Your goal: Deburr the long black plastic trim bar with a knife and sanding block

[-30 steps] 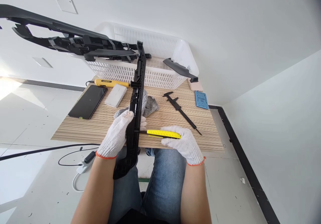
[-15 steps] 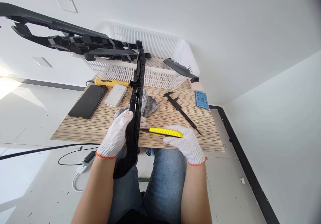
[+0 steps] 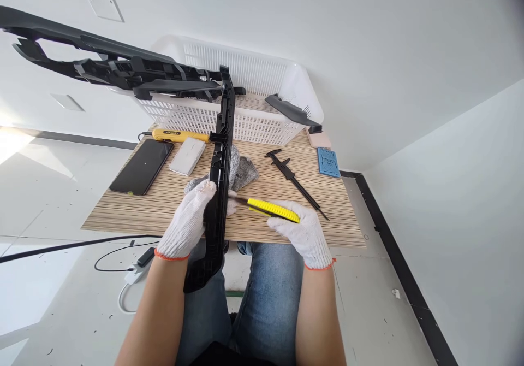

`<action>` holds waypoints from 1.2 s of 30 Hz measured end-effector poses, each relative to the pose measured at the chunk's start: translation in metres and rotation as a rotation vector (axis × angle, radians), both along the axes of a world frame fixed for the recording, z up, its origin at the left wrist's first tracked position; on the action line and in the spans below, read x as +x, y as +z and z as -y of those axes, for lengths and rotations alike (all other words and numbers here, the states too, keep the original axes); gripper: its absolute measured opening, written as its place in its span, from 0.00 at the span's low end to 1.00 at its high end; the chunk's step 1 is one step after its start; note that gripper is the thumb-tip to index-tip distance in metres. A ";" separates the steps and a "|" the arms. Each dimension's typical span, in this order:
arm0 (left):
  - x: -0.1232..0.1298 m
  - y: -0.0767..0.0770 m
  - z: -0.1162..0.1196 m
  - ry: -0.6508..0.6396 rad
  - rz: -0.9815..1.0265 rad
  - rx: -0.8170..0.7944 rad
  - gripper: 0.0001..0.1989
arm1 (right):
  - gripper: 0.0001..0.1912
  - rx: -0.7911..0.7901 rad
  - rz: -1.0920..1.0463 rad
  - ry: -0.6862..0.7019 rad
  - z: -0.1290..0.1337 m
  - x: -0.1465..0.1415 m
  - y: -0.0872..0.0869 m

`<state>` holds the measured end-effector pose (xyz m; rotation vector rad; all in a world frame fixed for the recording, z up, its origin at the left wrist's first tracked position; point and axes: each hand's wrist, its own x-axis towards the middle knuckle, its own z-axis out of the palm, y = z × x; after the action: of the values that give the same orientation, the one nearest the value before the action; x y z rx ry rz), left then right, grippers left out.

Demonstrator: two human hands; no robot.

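Wrapped around a long black plastic trim piece point(image 3: 221, 175) is my left hand point(image 3: 189, 216), in a white knit glove with an orange cuff. The piece stands lengthwise before me, its ribbed side showing, its lower end over my lap. My right hand point(image 3: 301, 229), gloved alike, grips a yellow-handled utility knife point(image 3: 273, 210). The knife points left, its dark front end close to the right edge of the trim piece; whether the tip touches, I cannot tell. Behind the piece, a grey cloth point(image 3: 245, 172) lies on the wood-grain table point(image 3: 135, 213).
A white plastic basket point(image 3: 262, 128) at the back holds several black trim pieces point(image 3: 135, 68), some jutting far left. On the table lie black calipers point(image 3: 292, 177), a blue box point(image 3: 328, 162), a phone point(image 3: 142, 166), a white block point(image 3: 187, 155) and a yellow corded tool point(image 3: 180, 136).
The knife's front end has moved up along the trim piece's edge, so the knife slants more. My left hand and the piece stay nearly in place.
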<state>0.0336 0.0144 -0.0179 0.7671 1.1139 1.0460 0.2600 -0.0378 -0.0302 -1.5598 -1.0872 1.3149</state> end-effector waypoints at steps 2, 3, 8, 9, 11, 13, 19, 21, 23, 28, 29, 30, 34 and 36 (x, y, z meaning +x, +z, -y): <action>0.000 -0.001 0.000 -0.001 0.008 0.003 0.23 | 0.26 0.018 -0.007 0.000 0.000 0.000 -0.001; 0.000 -0.002 0.000 -0.001 0.013 0.002 0.23 | 0.26 0.028 -0.006 0.037 0.000 0.000 -0.002; -0.001 -0.001 0.000 0.003 0.000 0.002 0.24 | 0.27 0.039 0.013 0.004 0.002 -0.002 -0.005; 0.000 0.000 0.000 0.001 -0.004 -0.001 0.24 | 0.27 0.038 0.010 0.026 0.002 -0.002 -0.005; 0.000 0.001 0.000 -0.006 -0.003 -0.001 0.23 | 0.26 0.049 0.015 0.093 0.002 -0.002 -0.004; 0.001 0.002 -0.001 -0.005 0.001 -0.004 0.23 | 0.26 0.053 0.029 0.052 0.002 -0.003 -0.004; -0.001 -0.005 -0.002 0.030 0.005 0.012 0.29 | 0.25 0.028 -0.002 0.084 0.000 -0.005 -0.003; -0.001 -0.007 -0.002 0.041 -0.029 0.016 0.30 | 0.24 0.040 -0.014 0.082 0.000 -0.007 -0.003; -0.001 -0.006 -0.002 0.031 -0.050 0.021 0.29 | 0.24 0.052 -0.016 0.068 0.000 -0.007 -0.003; 0.000 -0.003 -0.002 0.003 0.006 0.018 0.29 | 0.23 0.057 0.027 0.180 -0.001 -0.003 -0.004; 0.000 -0.003 -0.002 0.008 0.004 0.017 0.29 | 0.23 0.055 0.022 0.181 0.000 -0.002 -0.004; 0.000 -0.003 -0.002 0.011 0.000 0.019 0.29 | 0.24 0.054 0.013 0.164 0.000 -0.001 -0.004; 0.000 -0.003 -0.002 0.013 0.010 0.001 0.29 | 0.24 0.078 0.035 0.160 0.000 -0.001 -0.005; 0.000 -0.002 -0.002 0.015 0.020 -0.010 0.29 | 0.23 0.072 0.047 0.194 0.000 -0.001 -0.005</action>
<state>0.0336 0.0161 -0.0202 0.7396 1.1089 1.0577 0.2593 -0.0382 -0.0351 -1.4681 -1.3289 1.3564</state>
